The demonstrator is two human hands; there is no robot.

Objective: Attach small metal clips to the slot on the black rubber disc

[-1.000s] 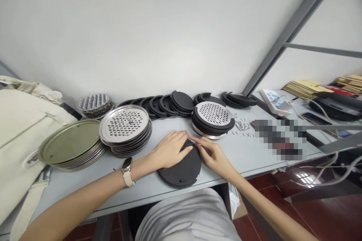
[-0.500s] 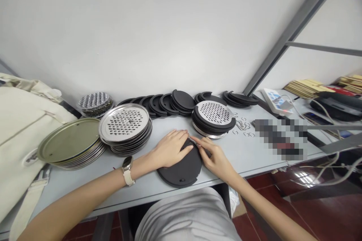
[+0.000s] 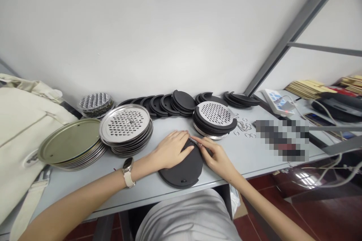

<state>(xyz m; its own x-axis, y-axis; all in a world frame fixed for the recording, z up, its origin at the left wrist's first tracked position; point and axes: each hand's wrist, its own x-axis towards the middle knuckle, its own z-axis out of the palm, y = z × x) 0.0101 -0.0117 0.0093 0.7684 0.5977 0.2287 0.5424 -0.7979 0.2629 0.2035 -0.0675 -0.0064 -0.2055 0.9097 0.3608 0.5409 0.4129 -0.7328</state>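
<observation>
A round black disc with a small slot near its front edge lies on the table in front of me. My left hand is laid across its far left part, fingers bent over the far rim and thumb on top, holding it. At the far right rim, the thumb and forefinger of my right hand are pinched on a small metal piece. The fingers mostly cover this piece, so its exact shape is unclear. Just behind my hands stands a stack topped by a perforated metal grater plate in a black holder.
Loose metal rings lie to the right. Left are stacked grater plates, olive round trays and a cream bag. Black discs line the wall. A grey metal post rises at the right.
The view has shifted very slightly. Both hands stay at the disc's far rim, with only a tiny movement of my right fingers around the metal piece.
</observation>
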